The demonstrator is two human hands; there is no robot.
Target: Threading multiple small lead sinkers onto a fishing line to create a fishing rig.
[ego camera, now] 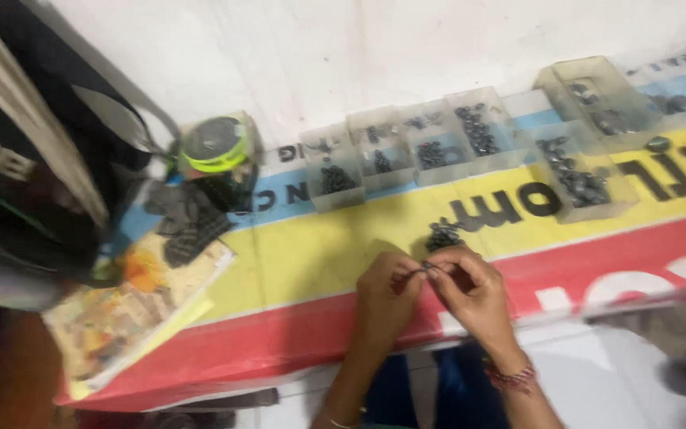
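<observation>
Banner-covered table (pixel 295 262); bead trays (pixel 438 147), book (pixel 132 310).

Left hand (pixel 384 295) and right hand (pixel 470 290) meet fingertip to fingertip just below the small pile of dark beads (pixel 442 236), both pinched shut on something tiny. Forearms rise from bottom edge; right wrist wears a bracelet.

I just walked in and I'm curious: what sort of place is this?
Probably a small, makeshift workbench for sorting or assembling tiny parts. Clear plastic boxes of small dark pieces line the wall, a printed banner covers the table, and both hands pinch a tiny piece.
</observation>
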